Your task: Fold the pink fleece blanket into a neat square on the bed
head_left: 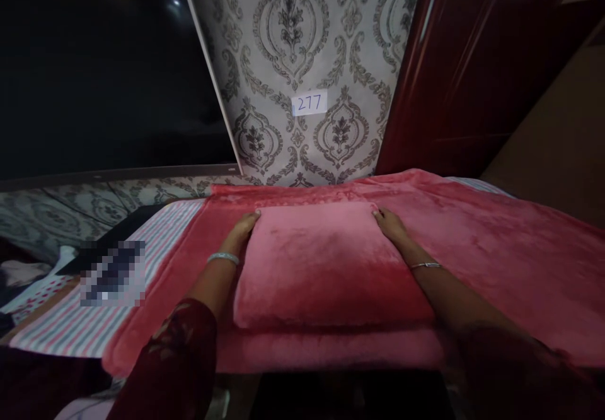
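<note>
Gripping folded pink blanket (326, 262) — w/ L hand (246, 223) at its far-L corner, R hand (391, 224) at far-R — atop red blanket (496, 250), striped sheet (172, 234) L of folded one.

Folded blanket (326, 262): light pink on the far part, deeper red on the near right, mottled between
Spread blanket (501, 268): rosy red with darker mottling
Cloth at left (172, 231): white, pink and blue-grey stripes
Wallpaper (290, 23): pale grey with darker damask medallions and scrolls
Paper slip (309, 102): white, blue digits
Screen (104, 79): black, grey border
Far-right panel (454, 60): dark glossy red
Left sleeve (170, 363): maroon, paler floral print
</note>
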### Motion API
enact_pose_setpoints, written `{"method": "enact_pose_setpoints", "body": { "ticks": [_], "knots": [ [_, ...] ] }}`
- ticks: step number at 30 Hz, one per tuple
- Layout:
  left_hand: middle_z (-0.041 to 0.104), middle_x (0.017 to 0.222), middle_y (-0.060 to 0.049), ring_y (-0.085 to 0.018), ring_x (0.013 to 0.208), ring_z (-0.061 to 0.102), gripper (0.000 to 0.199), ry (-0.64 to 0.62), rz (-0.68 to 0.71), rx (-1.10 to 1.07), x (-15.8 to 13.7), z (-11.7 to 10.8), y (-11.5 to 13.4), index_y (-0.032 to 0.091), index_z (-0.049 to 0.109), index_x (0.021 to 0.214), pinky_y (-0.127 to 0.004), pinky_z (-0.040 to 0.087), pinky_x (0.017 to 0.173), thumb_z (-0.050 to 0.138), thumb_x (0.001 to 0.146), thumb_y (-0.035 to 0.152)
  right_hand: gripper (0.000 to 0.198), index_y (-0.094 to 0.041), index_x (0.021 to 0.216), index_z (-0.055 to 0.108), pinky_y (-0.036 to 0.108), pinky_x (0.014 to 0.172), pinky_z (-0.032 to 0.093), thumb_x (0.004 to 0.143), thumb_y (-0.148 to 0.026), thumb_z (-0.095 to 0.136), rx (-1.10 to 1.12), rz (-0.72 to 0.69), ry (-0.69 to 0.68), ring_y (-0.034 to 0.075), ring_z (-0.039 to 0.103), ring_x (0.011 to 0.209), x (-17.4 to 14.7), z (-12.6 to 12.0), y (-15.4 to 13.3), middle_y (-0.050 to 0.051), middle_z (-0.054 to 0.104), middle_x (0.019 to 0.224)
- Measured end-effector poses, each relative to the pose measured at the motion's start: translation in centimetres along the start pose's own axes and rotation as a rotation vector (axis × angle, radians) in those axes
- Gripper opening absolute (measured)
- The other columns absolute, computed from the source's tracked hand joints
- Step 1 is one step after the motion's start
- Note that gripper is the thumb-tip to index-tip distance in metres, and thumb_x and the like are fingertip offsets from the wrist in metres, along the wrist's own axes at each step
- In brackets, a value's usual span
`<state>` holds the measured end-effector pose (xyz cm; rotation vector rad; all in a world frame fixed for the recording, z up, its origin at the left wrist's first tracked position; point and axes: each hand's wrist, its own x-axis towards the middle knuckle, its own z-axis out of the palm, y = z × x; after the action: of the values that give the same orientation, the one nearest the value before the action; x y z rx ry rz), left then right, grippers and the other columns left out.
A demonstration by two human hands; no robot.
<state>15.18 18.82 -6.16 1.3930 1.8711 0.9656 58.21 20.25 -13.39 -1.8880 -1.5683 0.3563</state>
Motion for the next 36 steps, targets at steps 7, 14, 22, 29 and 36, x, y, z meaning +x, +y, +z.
{"method": "enact_pose_setpoints", "body": {
  "ticks": [7,14,22,29,36],
  "knots": [
    [0.066,0.139,-0.014,-0.031,0.138,0.053,0.035,0.045,0.393,0.15,-8.1,0.3,3.1,0.017,0.069,0.12,-0.045,0.037,0.12,0.065,0.089,0.033,0.048,-0.012,0.133,0.068,0.044,0.108,0.047,0.1,-0.033,0.04,0.004,-0.095,-0.036,0.029,0.064,0.123,0.0,-2.2,-0.2,0.017,0.069,0.132],
    [0.042,0.162,-0.014,-0.031,0.153,0.035,0.068,-0.522,1.145,0.647,-20.6,5.3,3.0,0.02,0.041,0.156,-0.054,0.025,0.127,0.062,0.096,0.045,0.055,-0.024,0.155,0.049,0.05,0.125,0.026,0.103,-0.041,0.04,0.005,-0.771,-0.172,0.027,0.038,0.15,-5.3,-2.3,-7.0,0.009,0.046,0.16],
    [0.041,0.163,-0.012,-0.029,0.155,0.031,0.063,-0.488,1.162,0.646,-21.2,7.8,0.3,0.023,0.04,0.157,-0.054,0.024,0.127,0.057,0.1,0.045,0.06,-0.035,0.163,0.03,0.059,0.125,0.01,0.105,-0.051,0.041,-0.192,-1.118,-0.591,0.027,0.015,0.158,-8.0,1.8,-10.7,0.004,0.025,0.17],
    [0.035,0.167,-0.006,-0.025,0.156,0.027,0.062,-0.494,1.14,0.604,-21.5,7.4,0.2,0.027,0.037,0.159,-0.052,0.024,0.128,0.056,0.101,0.041,0.062,-0.031,0.159,0.041,0.058,0.122,0.024,0.104,-0.059,0.037,-0.25,-0.881,-0.505,0.032,0.033,0.152,0.4,3.4,-9.9,0.009,0.036,0.165],
    [0.032,0.168,-0.005,-0.024,0.157,0.024,0.063,-0.476,1.152,0.582,-21.4,7.6,-0.1,0.028,0.035,0.159,-0.052,0.021,0.129,0.056,0.101,0.042,0.058,-0.023,0.153,0.052,0.046,0.122,0.032,0.105,-0.051,0.034,-0.17,-0.788,-0.469,0.025,0.049,0.143,2.4,5.0,-8.9,0.008,0.054,0.153]
  ]
}}
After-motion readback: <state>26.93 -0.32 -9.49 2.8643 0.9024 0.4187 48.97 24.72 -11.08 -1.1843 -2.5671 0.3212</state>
